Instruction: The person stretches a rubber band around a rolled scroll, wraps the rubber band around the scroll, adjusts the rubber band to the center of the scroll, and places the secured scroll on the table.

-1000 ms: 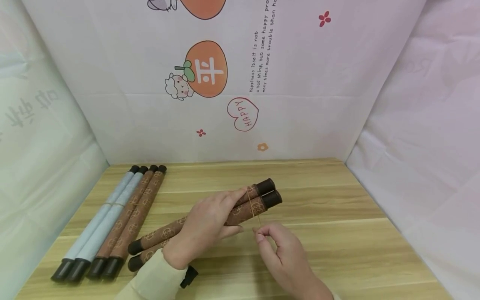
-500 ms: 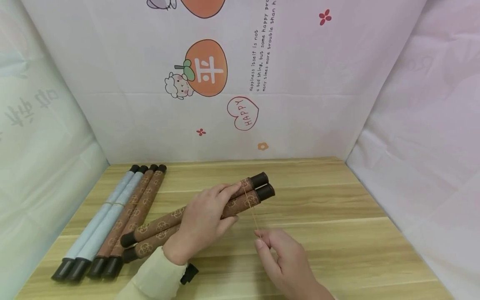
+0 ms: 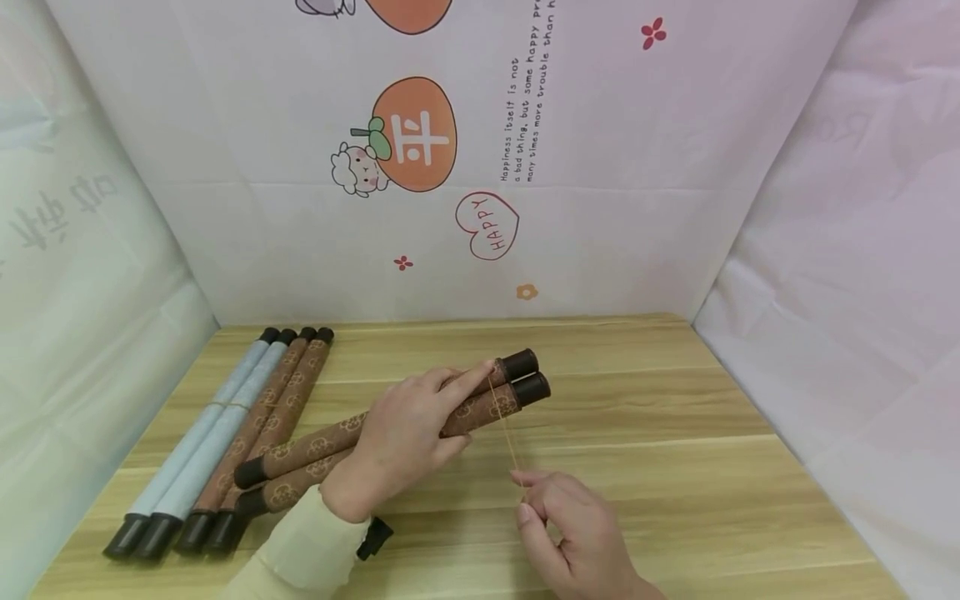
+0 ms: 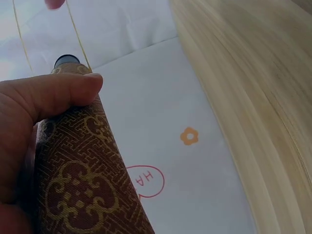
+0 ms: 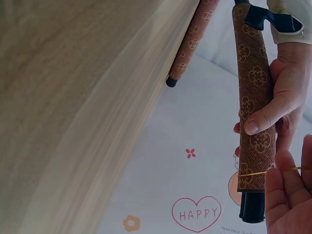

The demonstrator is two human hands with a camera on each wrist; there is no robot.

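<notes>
Two brown scrolls [image 3: 309,447] with flower patterns and black end caps lie side by side in the grip of my left hand [image 3: 401,433], held at a slant over the table. A thin yellow rubber band [image 3: 510,437] loops round them near their right end caps. My right hand [image 3: 576,529] pinches the band and draws it taut below the scrolls. In the left wrist view my left thumb or finger presses one scroll [image 4: 83,180] near the band. The right wrist view has the band [image 5: 253,173] crossing the scroll beside the black caps.
At the left of the wooden table [image 3: 675,467] lie light blue scrolls [image 3: 210,442] beside brown scrolls [image 3: 247,450], with a band [image 3: 236,407] across them. White printed cloth [image 3: 600,208] stands behind and at both sides.
The held scrolls have shifted a little left and upward with my left hand. My right hand has pulled the band further down toward me, so it is stretched longer.
</notes>
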